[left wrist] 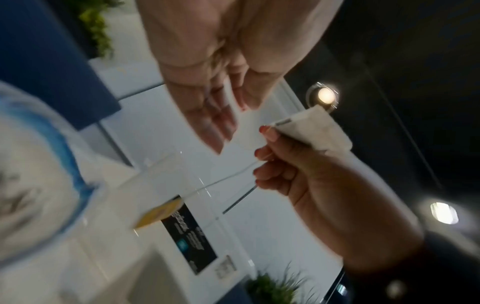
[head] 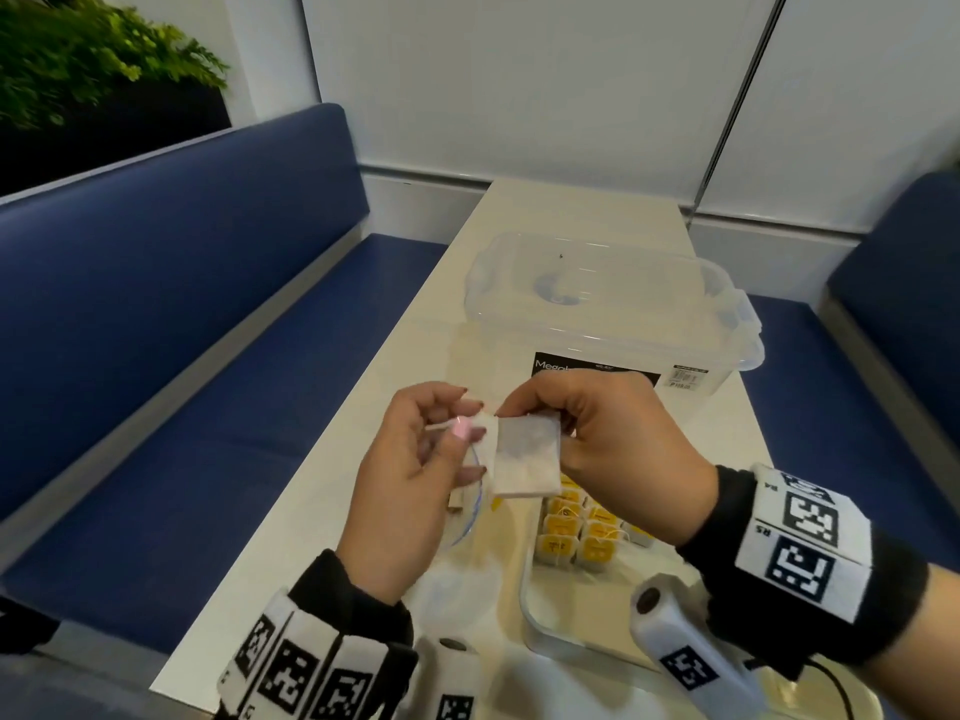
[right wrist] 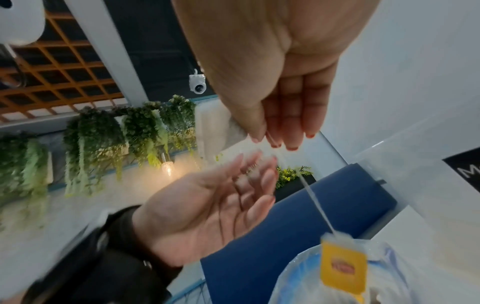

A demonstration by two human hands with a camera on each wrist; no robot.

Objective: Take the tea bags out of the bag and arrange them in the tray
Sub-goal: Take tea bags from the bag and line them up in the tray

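Note:
My right hand [head: 514,407] pinches the top of a white tea bag [head: 527,454] and holds it up over the table. The right wrist view shows the same tea bag [right wrist: 215,131] between thumb and fingers, its string [right wrist: 317,205] hanging down to a yellow tag [right wrist: 342,265]. My left hand [head: 462,433] hovers right beside the bag's left edge. In the wrist views the left hand [right wrist: 249,170] has its fingers [left wrist: 218,131] straight and holds nothing. Below lies the clear, blue-rimmed plastic bag [head: 467,517]. The clear tray [head: 530,605] holds several yellow-tagged tea bags [head: 576,532].
A clear lidded storage box [head: 613,314] with a black label stands on the cream table [head: 571,210] behind my hands. Blue benches [head: 208,356] run along both sides of the table. A green plant [head: 78,59] sits at the far left.

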